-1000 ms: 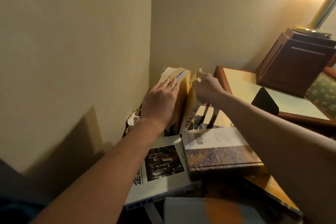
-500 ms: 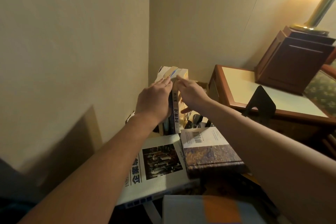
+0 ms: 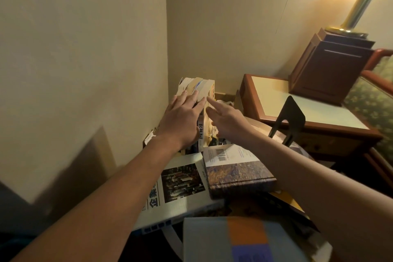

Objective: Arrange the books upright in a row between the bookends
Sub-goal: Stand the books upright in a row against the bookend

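Corner: I see cream walls (image 3: 85,49) meeting behind the upright books (image 3: 202,87).
Upright books: standing pressed together, close to the corner.
Left hand (image 3: 182,117): fingers straight, laid flat on the upright books.
Right hand (image 3: 225,116): fingers extended, one fingertip touching their right edge.
Bookend (image 3: 290,117): black, right of the upright books, apart.
Flat books (image 3: 236,168): lying in front of the upright books.

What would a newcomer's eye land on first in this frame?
Two bare forearms converge on a clump of upright books in the wall corner: the left hand lies flat on their top edges, the right hand touches them with straight fingers. A black bookend stands apart to the right, near the side table, and several flat books crowd the foreground.
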Action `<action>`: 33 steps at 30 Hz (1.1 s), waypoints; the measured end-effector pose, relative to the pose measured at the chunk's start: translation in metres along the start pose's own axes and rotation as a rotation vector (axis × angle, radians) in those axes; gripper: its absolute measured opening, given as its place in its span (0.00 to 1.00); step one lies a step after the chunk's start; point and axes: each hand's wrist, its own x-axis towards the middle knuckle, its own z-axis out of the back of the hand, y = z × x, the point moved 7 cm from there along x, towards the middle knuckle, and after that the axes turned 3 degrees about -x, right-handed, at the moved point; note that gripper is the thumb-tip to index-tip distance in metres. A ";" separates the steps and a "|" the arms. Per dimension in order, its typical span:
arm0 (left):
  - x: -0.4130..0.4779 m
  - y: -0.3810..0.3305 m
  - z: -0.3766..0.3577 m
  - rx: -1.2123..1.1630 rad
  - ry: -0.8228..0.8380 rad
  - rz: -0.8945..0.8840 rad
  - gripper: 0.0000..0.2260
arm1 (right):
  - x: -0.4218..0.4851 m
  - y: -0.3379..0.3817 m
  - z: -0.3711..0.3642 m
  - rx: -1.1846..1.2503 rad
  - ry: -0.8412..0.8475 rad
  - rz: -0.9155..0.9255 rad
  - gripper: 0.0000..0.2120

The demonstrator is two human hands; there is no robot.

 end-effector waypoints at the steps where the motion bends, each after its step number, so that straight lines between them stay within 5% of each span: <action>1: -0.001 -0.004 0.001 0.006 0.015 -0.003 0.34 | -0.006 -0.001 0.001 -0.039 0.010 0.017 0.24; 15: -0.078 -0.057 -0.014 -0.149 0.112 0.061 0.33 | -0.143 -0.039 0.034 -0.337 0.033 0.050 0.26; 22: -0.128 -0.064 -0.038 -0.508 0.236 0.397 0.26 | -0.174 -0.070 0.052 -0.356 -0.010 -0.027 0.25; 33: -0.155 -0.070 -0.073 -0.650 0.442 0.628 0.28 | -0.186 -0.123 0.062 -0.226 -0.031 -0.289 0.27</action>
